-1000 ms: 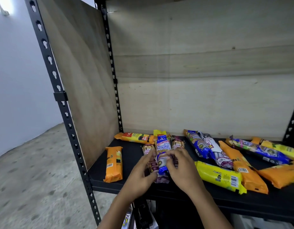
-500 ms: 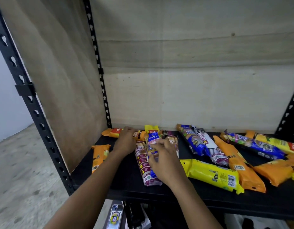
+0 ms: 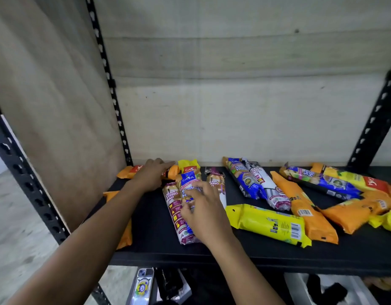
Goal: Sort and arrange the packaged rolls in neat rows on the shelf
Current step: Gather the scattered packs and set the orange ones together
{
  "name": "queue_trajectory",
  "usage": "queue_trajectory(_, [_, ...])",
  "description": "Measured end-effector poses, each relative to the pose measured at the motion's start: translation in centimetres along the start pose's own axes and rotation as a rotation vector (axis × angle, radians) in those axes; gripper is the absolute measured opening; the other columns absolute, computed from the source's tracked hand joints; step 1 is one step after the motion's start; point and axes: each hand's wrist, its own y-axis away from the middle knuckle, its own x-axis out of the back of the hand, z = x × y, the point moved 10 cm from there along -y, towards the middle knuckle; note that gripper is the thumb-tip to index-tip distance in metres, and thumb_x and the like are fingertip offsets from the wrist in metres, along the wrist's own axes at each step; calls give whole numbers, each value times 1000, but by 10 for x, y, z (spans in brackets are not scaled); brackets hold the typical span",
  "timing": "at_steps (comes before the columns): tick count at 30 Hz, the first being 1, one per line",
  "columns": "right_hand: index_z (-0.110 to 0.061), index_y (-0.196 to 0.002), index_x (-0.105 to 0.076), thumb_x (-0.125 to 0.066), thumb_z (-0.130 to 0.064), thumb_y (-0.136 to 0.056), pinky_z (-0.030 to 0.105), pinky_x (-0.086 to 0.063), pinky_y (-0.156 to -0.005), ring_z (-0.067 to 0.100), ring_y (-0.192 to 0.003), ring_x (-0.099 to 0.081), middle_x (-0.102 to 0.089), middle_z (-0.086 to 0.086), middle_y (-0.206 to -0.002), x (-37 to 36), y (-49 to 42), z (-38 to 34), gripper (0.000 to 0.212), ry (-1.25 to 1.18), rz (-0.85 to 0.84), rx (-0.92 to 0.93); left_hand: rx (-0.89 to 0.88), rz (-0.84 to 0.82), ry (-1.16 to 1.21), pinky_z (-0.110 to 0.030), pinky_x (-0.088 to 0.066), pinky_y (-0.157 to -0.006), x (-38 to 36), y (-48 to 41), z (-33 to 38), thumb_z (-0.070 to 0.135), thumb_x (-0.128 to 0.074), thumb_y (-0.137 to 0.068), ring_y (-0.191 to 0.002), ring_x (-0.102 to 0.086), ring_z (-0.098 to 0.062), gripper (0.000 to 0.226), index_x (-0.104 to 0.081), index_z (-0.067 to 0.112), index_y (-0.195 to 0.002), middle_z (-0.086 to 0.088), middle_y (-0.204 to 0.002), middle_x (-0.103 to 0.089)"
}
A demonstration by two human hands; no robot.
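Packaged rolls lie scattered on the black shelf (image 3: pixel 234 256). My left hand (image 3: pixel 151 176) reaches to the back left and lies over an orange-and-red roll (image 3: pixel 127 172), fingers wrapped on it. My right hand (image 3: pixel 204 211) grips a blue roll (image 3: pixel 188 180) that lies on top of a maroon drawstring-bag roll (image 3: pixel 173 202). A second maroon roll (image 3: pixel 215 182) sits just right of it. A yellow roll (image 3: pixel 269 224) lies crosswise near the front. An orange roll (image 3: pixel 126 235) is partly hidden under my left forearm.
More blue (image 3: pixel 245 182), white (image 3: pixel 268 190) and orange (image 3: pixel 304 209) rolls lie slanted at mid shelf, with a loose pile (image 3: pixel 348 190) at the right. A plywood panel (image 3: pixel 58 106) closes the left side. Black posts (image 3: pixel 25 172) frame the shelf. A phone (image 3: pixel 141 287) sits below.
My left hand left the blue roll and reached back left onto the orange-and-red roll. My right hand stays on the blue roll. The view has shifted closer and to the right.
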Motion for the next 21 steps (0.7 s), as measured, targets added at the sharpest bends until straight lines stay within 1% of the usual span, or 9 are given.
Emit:
queue_trajectory(5, [-20,-131,-62,-54,-31,-93,35,-48,-100,14,-132,-36,-41,-4,-143,0,-1,1,40,1,-17,-6,-18,72,60,-41,-37,-103,29,31,-4,-2,-60,-87,-128,-40,-31,85,-23,33,-155,-8,-145,-41])
queue_trajectory(7, [-21,-131,-62,-54,-32,-93,33,-48,-99,12,-132,-35,-41,-6,-144,1,0,2,40,-1,-13,-11,-69,142,116,-37,-36,-105,43,54,2,-6,-58,-84,-128,-42,-28,80,-35,32,-149,-5,-141,-46])
queue_trajectory(9, [-22,-131,-62,-54,-32,-94,32,-48,-99,12,-132,-35,-41,-7,-144,2,0,2,39,2,-6,-9,-128,162,183,-39,-34,-110,47,79,10,-9,-59,-79,-130,-41,-21,75,-46,33,-139,1,-140,-48])
queue_trajectory(11, [-21,-130,-63,-55,-32,-93,33,-49,-97,13,-132,-36,-42,-6,-144,2,-1,1,39,-2,-7,-6,-193,132,178,-43,-32,-114,45,104,21,-8,-62,-77,-134,-37,-15,74,-49,38,-133,9,-141,-46])
queue_trajectory(12, [-20,-130,-63,-55,-32,-93,33,-50,-97,14,-132,-36,-42,-5,-144,2,-1,0,40,-1,-9,-4,-215,111,164,-41,-28,-116,44,115,27,-6,-63,-78,-137,-33,-12,73,-48,40,-132,11,-144,-44])
queue_trajectory(14, [-20,-129,-63,-55,-32,-93,34,-50,-96,15,-132,-37,-43,-4,-144,2,-2,1,39,6,-11,2,-237,71,153,-30,-18,-117,39,134,36,-4,-65,-80,-139,-24,-7,73,-46,42,-134,14,-148,-39])
queue_trajectory(15, [-20,-129,-64,-55,-32,-93,34,-50,-96,15,-132,-37,-43,-4,-144,2,-2,0,39,8,-11,5,-250,59,150,-28,-17,-116,38,142,40,-3,-66,-80,-139,-23,-7,74,-45,42,-134,14,-148,-39])
queue_trajectory(18, [-20,-129,-64,-57,-32,-93,34,-49,-96,15,-131,-38,-44,-4,-142,2,-2,-1,39,12,-14,4,-280,40,105,-37,-23,-118,38,161,49,-4,-66,-78,-142,-25,-13,78,-44,44,-135,14,-149,-38])
queue_trajectory(21, [-20,-129,-64,-58,-32,-94,34,-50,-95,15,-130,-38,-44,-5,-141,2,-2,-2,38,4,-12,-2,-293,18,106,-32,-19,-118,35,175,53,-8,-60,-79,-142,-26,-14,75,-48,39,-135,12,-149,-38])
